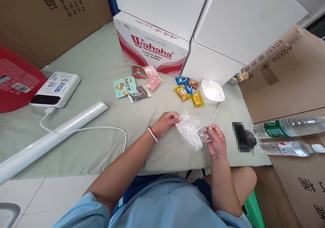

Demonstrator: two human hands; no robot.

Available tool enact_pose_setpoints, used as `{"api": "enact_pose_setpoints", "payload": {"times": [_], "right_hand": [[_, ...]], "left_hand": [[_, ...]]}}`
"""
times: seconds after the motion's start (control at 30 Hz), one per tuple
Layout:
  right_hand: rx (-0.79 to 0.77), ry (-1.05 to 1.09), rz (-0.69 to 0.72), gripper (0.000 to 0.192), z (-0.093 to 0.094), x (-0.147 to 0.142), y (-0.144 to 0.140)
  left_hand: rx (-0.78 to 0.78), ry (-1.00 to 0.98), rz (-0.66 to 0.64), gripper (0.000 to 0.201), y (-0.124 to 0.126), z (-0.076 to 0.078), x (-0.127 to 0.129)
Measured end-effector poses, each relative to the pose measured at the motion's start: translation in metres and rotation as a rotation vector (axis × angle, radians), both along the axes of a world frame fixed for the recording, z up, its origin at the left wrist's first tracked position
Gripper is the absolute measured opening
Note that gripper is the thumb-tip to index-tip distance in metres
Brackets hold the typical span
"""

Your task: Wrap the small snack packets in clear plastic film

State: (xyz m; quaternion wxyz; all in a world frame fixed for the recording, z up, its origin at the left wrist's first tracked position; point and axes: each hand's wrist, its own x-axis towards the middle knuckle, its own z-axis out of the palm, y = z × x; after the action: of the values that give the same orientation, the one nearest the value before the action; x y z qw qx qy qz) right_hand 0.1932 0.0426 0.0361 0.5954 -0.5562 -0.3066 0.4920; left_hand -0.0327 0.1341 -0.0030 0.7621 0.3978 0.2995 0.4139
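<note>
A crumpled clear plastic bag (191, 130) is stretched between my two hands above the near part of the cloth-covered table. My left hand (167, 122) pinches its left edge between thumb and fingers. On the other side, my right hand (215, 140) grips the bag's right edge, fingers closed. Beyond the hands sits a small white plastic bowl (215, 97) with clear plastic film inside it. Beside the bowl lie several small wrapped snacks, among them a yellow packet (197, 99). Farther left, a mint-green snack pouch (124, 87) rests near pink packets (153, 82).
White boxes, one a Wahaha carton (152, 48), stand at the back. On the left are a white device (61, 87) with a cable and a long white roll (63, 133). Plastic bottles (291, 126) lie at right beside a cardboard box (281, 82) and a pixelated dark object (242, 138).
</note>
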Motion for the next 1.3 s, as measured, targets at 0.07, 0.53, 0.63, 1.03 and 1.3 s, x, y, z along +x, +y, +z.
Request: {"api": "enact_pose_setpoints", "payload": {"times": [0.07, 0.53, 0.63, 1.03, 1.3], "right_hand": [[-0.032, 0.078, 0.005, 0.034, 0.006, 0.003, -0.002], [0.102, -0.004, 0.103, 0.028, 0.016, -0.05, -0.007], [0.144, -0.057, 0.122, 0.025, 0.02, -0.043, -0.009], [0.027, -1.1, 0.381, 0.028, -0.025, -0.011, 0.014], [0.354, -1.292, -0.498, 0.041, 0.058, 0.059, 0.133]], "left_hand": [[-0.007, -0.006, 0.048, 0.051, 0.001, 0.001, 0.0], [0.374, 0.183, -0.213, 0.053, -0.024, -0.005, 0.019], [0.302, 0.101, -0.107, 0.04, -0.017, -0.003, 0.013], [-0.191, -0.26, 0.359, 0.037, 0.003, 0.009, -0.012], [-0.202, -0.169, 0.292, 0.042, 0.007, 0.003, -0.008]]}}
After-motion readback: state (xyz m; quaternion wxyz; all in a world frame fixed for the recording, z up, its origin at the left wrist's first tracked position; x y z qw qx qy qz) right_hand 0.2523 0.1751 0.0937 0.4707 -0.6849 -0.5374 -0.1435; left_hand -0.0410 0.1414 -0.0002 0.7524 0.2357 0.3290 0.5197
